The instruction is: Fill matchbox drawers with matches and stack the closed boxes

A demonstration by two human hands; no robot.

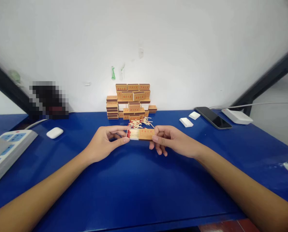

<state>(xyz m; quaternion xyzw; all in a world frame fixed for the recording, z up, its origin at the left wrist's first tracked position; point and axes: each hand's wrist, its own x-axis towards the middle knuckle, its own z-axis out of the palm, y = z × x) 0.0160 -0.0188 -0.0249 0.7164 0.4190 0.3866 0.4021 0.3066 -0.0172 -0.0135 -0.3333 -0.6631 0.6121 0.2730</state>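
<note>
Between my two hands is a matchbox (146,134), its tray slid partly out to the left and showing red-tipped matches (134,134) inside. My left hand (107,141) grips the tray's left end between thumb and fingers. At the sleeve's right end, my right hand (169,139) pinches the cardboard, its lower fingers curled loosely beneath. Just behind the box lies a heap of loose matches (136,123) on the blue table (144,187). Beyond them, many more matchboxes (133,95) are stacked against the wall, some showing white trays.
To the right lie two small white trays or pieces (186,122), a dark phone (213,118) and a white flat box (237,116). On the left are a white earbud case (54,132) and a power strip (10,145). A pale wall (182,48) rises behind the table.
</note>
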